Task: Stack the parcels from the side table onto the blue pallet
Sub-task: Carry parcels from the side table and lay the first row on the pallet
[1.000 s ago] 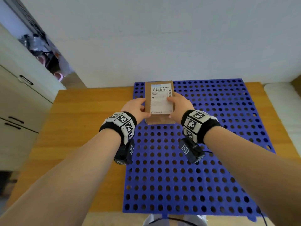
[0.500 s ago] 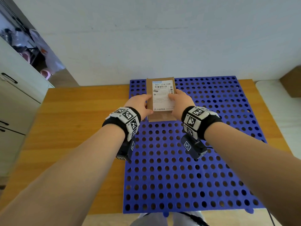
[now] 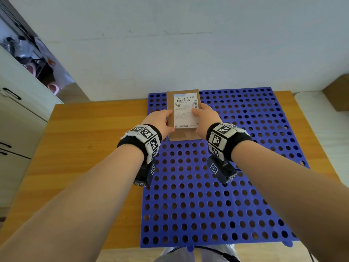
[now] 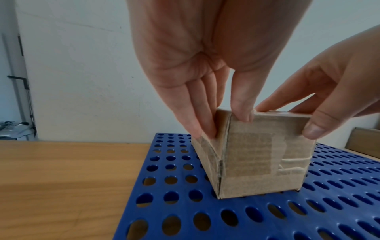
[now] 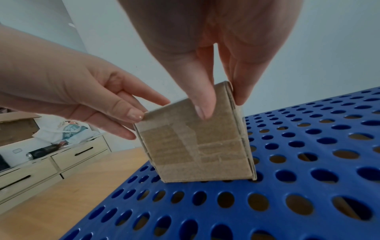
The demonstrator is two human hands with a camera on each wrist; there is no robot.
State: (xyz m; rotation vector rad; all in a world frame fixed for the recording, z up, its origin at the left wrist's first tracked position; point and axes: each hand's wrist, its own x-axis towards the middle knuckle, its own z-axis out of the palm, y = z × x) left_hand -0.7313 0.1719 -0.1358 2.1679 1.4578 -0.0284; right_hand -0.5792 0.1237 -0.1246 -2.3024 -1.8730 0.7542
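Head view: the parcel [image 3: 184,114] sits between left hand [image 3: 160,121] and right hand [image 3: 204,118] on the blue pallet [image 3: 217,195], label up, long axis running away from the wrists.
Left wrist view: left fingers [image 4: 197,116] pinch the near top corner.
Right wrist view: right fingers [image 5: 202,104] clasp the opposite edge.
Advice: seat it flat, then release both hands together.

You face a plain pale wall [image 3: 188,44] filling the upper frame. A wooden table [image 3: 85,148] spans the centre. At left stands a light drawer cabinet [image 3: 18,114] with dark handles; clutter sits in the upper left corner. A white surface [image 3: 332,129] lies at right.
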